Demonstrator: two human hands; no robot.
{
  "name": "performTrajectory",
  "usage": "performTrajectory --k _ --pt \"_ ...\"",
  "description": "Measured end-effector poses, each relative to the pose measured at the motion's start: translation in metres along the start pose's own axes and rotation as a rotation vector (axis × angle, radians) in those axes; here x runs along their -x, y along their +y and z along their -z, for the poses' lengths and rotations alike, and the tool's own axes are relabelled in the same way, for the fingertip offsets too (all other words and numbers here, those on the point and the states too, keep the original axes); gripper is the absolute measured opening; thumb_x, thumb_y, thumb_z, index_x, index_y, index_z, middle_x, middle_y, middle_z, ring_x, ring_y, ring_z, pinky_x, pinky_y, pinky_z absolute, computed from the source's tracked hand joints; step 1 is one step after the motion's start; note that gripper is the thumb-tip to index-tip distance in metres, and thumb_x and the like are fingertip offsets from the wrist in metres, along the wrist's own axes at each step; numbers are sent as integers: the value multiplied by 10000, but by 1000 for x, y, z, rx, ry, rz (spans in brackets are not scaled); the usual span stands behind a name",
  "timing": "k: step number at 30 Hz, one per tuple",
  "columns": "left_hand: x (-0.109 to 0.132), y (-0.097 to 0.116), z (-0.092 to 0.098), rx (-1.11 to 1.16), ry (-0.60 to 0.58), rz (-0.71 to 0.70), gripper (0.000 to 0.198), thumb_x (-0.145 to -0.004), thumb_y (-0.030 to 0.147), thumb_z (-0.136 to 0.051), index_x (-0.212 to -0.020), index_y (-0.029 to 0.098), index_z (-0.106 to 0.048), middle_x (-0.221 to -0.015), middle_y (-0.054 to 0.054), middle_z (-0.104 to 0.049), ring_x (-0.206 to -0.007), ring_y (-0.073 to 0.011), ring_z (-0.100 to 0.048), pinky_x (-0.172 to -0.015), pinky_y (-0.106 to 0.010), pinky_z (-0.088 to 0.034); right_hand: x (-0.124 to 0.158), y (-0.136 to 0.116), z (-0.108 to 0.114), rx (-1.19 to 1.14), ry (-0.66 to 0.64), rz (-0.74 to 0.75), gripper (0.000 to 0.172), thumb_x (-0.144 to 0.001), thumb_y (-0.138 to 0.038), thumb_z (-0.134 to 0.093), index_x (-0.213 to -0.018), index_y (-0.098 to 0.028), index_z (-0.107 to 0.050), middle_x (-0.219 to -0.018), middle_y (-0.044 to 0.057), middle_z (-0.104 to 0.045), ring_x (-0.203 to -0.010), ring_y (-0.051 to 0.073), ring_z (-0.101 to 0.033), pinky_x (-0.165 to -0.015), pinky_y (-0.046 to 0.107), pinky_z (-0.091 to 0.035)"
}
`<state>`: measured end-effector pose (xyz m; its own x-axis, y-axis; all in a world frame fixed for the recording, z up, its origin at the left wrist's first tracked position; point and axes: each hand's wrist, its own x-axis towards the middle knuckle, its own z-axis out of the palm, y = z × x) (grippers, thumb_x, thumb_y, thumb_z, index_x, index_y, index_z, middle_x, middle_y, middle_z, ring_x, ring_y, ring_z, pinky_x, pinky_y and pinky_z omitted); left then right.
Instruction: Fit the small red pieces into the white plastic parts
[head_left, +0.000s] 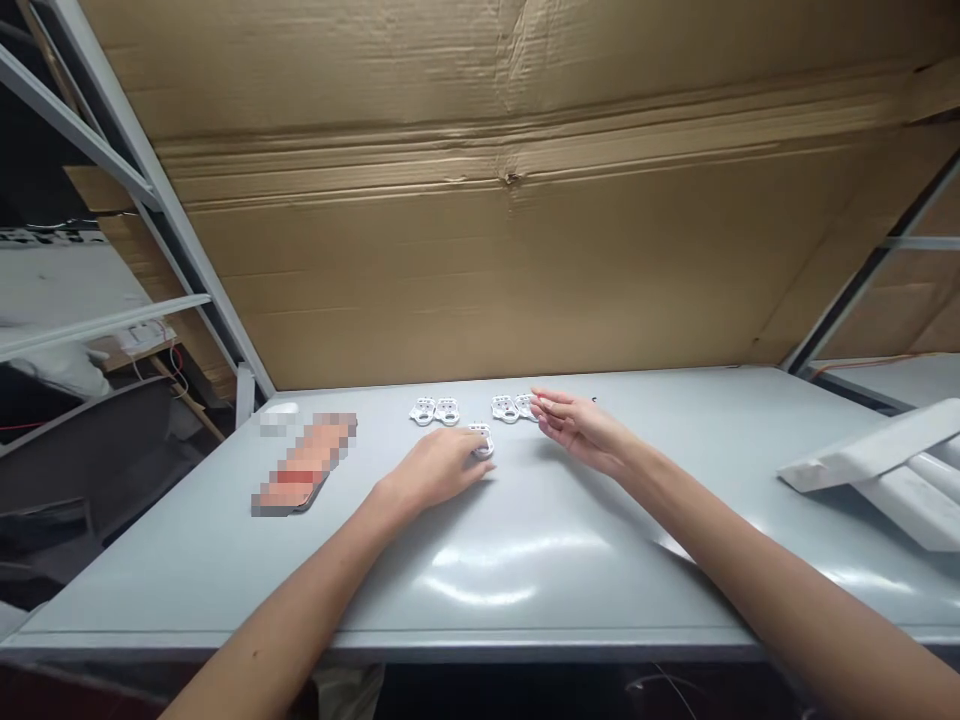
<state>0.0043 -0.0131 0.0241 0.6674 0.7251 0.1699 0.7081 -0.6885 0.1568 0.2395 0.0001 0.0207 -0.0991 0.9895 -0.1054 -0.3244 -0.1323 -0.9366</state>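
Observation:
My left hand (444,464) rests low over the table, its fingers and thumb closed around the edge of a small white plastic part (484,441) with a rounded cutout. My right hand (577,425) is raised to the right of that part, fingertips pinched together; whatever they hold is too small to make out. Behind my right fingertips lies a pair of similar white plastic parts (505,408), side by side and partly covered by the hand. Another such pair of white parts (436,411) lies farther left, beyond my left hand.
On the left of the grey table (480,610) lie a pixelated orange flat object (306,463) and a whitish item (280,418). White foam-like pieces (885,460) stand at the right. A cardboard wall (510,270) closes off the back, with metal frame posts (172,215) beside it.

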Motion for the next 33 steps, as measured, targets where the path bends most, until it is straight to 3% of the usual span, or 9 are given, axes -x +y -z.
performTrajectory --k 3,6,9,12,16,21,26,29,33 --pt "3 3 3 18 -75 -30 268 -952 414 -533 -1100 212 -630 -1136 -80 -677 -1022 -259 -641 -867 -353 -497 4 -2 -7 -75 6 -112 294 -815 39 -552 -977 -171 -679 -985 69 -702 -844 93 -687 -715 120 -580" --pt "0 3 -1 -3 -79 -30 389 -974 485 -474 -1213 196 -580 -1249 -106 -634 -1129 -269 -598 -962 -377 -456 5 -1 -14 -140 -1 -165 385 -762 113 -491 -989 -142 -670 -1046 93 -690 -879 101 -694 -704 106 -583" --pt "-8 -1 -9 -57 -63 -1 473 -1027 495 -301 -1303 183 -527 -1355 -117 -578 -1302 -269 -483 -1143 -449 -266 3 1 -15 -212 3 -176 461 -713 148 -451 -1027 -128 -645 -1123 117 -671 -994 127 -686 -804 133 -586" --pt "-14 -7 -17 -69 -75 70 573 -1033 515 -213 -1408 146 -440 -1499 -148 -436 -1452 -277 -279 -1195 -493 -110 0 3 -14 -271 13 -187 433 -731 113 -471 -1075 -106 -616 -1129 149 -667 -1099 165 -660 -899 175 -571" --pt "-18 -13 -22 -26 -92 129 623 -1021 556 -177 -1489 176 -336 -1577 -132 -302 -1494 -287 -144 -1191 -535 -82 0 3 -15 -210 31 -171 268 -822 -9 -500 -1038 -110 -622 -1115 175 -681 -1133 200 -649 -966 240 -552" --pt "-15 -9 -21 -6 -90 126 641 -1016 573 -158 -1487 179 -342 -1589 -134 -269 -1498 -296 -117 -1187 -566 -80 0 2 -5 290 -28 77 226 -816 -72 -551 -981 -176 -664 -1128 131 -703 -1065 226 -676 -995 363 -533" --pt "-5 -4 -18 -23 -48 45 603 -1022 571 -162 -1398 209 -464 -1572 -114 -322 -1491 -299 -153 -1188 -569 -99 -2 -12 30 1064 -85 555 210 -839 -165 -487 -908 -238 -671 -983 55 -710 -826 220 -657 -779 373 -524" --pt "-1 0 -16 -17 -49 10 567 -1029 551 -186 -1336 218 -527 -1547 -109 -367 -1481 -310 -187 -1182 -554 -160 -2 -21 45 1317 -94 572 185 -854 -198 -461 -761 -244 -614 -771 12 -643 -653 179 -565 -616 298 -428" --pt "-1 3 -15 0 -43 -4 532 -1031 530 -234 -1277 199 -570 -1554 -127 -341 -1490 -319 -139 -1187 -538 -178 2 -25 45 1521 -122 485 205 -842 -167 -435 -651 -236 -472 -635 -21 -498 -558 149 -443 -537 268 -286"
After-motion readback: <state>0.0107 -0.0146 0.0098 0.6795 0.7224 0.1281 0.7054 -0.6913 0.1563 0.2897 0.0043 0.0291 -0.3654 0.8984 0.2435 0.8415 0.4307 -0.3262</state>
